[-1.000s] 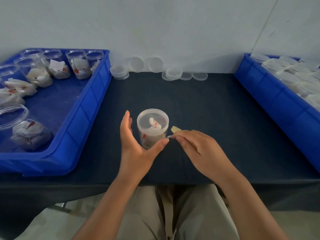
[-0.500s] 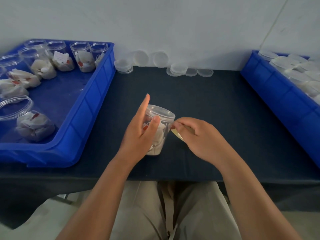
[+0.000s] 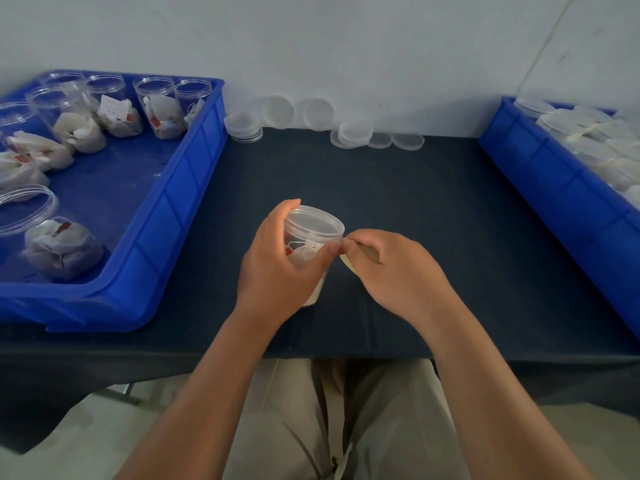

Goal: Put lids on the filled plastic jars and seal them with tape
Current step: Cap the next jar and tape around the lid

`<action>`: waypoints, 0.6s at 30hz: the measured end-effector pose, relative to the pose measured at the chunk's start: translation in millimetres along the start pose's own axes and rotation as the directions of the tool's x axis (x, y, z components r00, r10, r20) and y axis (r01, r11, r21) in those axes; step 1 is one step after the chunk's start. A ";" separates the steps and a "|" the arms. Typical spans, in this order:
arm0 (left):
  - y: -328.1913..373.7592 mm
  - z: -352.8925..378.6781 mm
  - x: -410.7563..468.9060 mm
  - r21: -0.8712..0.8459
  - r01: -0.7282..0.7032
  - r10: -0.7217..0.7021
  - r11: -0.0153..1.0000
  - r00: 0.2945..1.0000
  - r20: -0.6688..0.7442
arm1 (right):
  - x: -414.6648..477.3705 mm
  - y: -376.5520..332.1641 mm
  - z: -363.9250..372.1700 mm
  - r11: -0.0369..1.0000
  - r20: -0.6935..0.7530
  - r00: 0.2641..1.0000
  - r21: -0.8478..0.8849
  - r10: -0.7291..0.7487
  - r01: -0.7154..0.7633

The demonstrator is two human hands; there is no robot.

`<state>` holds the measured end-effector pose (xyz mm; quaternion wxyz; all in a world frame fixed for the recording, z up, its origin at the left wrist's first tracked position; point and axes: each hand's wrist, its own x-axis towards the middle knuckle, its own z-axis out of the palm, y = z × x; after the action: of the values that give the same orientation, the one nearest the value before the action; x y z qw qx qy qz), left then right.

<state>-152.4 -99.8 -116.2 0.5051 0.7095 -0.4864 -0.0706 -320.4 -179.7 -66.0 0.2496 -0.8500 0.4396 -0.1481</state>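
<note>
Clear plastic fills my left hand [image 3: 277,268]: the filled jar [image 3: 311,252], its lid [image 3: 315,221] already on, is at the middle of the dark desk [image 3: 433,209], close to my lap. Seen from my head camera, my fingers curl round its far wall and my thumb crosses the near side just under the lid's rim, so the jar cannot turn while I work. It leans a little, lid toward my right, which I judge brings the seam up where I can see it. Whether its base touches the desk I cannot tell.

My right hand [image 3: 391,268] pinches a short yellowish strip of tape [image 3: 349,266] between thumb and forefinger. Its free end is right at the rim beside my left thumb, placed to bridge lid and wall. As far as I can judge, it is not yet smoothed down.

Open filled jars [image 3: 114,109] wait in the blue bin [image 3: 173,209] on my left, within reach for the next pick. Loose lids [image 3: 349,133] lie along the desk's far edge by the wall. The right-side bin [image 3: 554,188] holds jars that look lidded, though they are blurred.
</note>
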 end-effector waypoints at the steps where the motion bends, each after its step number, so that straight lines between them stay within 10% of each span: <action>1: -1.1 0.0 -0.4 0.018 -0.012 0.013 1.000 1.000 -0.004 | -0.5 -0.9 0.0 1.000 0.001 1.000 -0.003 0.003 -0.003; 18: -0.8 -2.5 8.4 -0.184 0.039 -0.028 0.982 0.998 0.061 | -2.5 -1.2 -1.1 0.999 0.036 0.999 -0.034 -0.038 0.039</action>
<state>-146.1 -104.6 -112.4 0.5533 0.6651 -0.4802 -0.1448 -321.5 -177.3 -64.5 0.2395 -0.8651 0.4211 -0.1301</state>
